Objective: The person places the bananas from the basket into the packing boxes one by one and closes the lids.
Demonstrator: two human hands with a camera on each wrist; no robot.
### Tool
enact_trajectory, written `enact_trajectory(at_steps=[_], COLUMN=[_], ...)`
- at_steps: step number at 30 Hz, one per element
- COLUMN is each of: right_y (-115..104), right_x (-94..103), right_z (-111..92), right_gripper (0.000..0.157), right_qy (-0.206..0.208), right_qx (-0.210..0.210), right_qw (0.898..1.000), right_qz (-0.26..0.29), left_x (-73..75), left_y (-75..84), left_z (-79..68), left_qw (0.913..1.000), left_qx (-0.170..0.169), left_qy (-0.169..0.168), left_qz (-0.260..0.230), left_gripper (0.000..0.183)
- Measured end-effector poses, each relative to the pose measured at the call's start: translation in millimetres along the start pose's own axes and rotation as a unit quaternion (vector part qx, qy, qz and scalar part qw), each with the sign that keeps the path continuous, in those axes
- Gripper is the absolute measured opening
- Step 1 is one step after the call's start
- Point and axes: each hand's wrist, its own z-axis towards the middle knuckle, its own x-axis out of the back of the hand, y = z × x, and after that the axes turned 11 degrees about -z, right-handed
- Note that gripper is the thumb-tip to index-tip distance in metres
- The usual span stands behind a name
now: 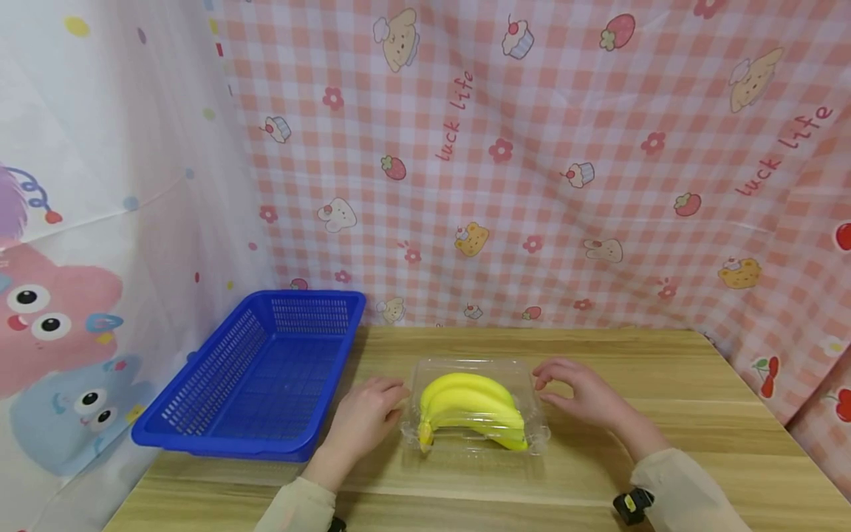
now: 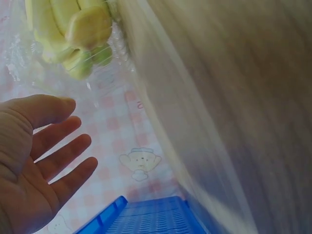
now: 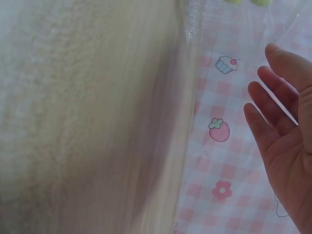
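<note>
A clear plastic clamshell box rests on the wooden table with a bunch of yellow bananas inside it. My left hand is at the box's left side, fingertips close to its wall. On the opposite side, my right hand has its fingertips right by the right wall. Both wrist views show relaxed, spread fingers with nothing gripped: the left hand below the bananas, the right hand near the box's clear edge.
A blue plastic basket with perforated walls stands to the left of my left hand. The wooden table ends at a pink checked curtain behind; a white printed curtain hangs on the left.
</note>
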Motion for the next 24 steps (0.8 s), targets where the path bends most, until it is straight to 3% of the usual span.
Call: enact_trajectory(at_steps=[9, 16, 19, 24], right_y=[-8.4, -19.8, -25.8, -34.1], right_x=[6.0, 10.6, 13.3, 17.9], right_z=[-5.8, -10.0, -10.6, -10.2], right_gripper=[0.028, 0.019, 0.012, 0.017], right_qy=[0.021, 0.015, -0.002, -0.027], right_qx=[-0.020, -0.091, -0.156, -0.264], right_qw=[1.000, 0.995, 0.984, 0.951], right_qz=[-0.004, 0.034, 0.084, 0.160], left_x=[7.9, 12.9, 14.7, 16.3], left_y=[5.9, 11.5, 14.5, 17.9], left_z=[-2.6, -3.6, -3.6, -3.9], left_qw=[0.9991, 0.9947, 0.9895, 0.9780], left_qx=[0.022, 0.055, 0.076, 0.117], left_qy=[-0.004, 0.000, 0.013, 0.039], left_qz=[-0.035, -0.088, -0.122, -0.168], left_gripper=[0.030, 0.025, 0.022, 0.019])
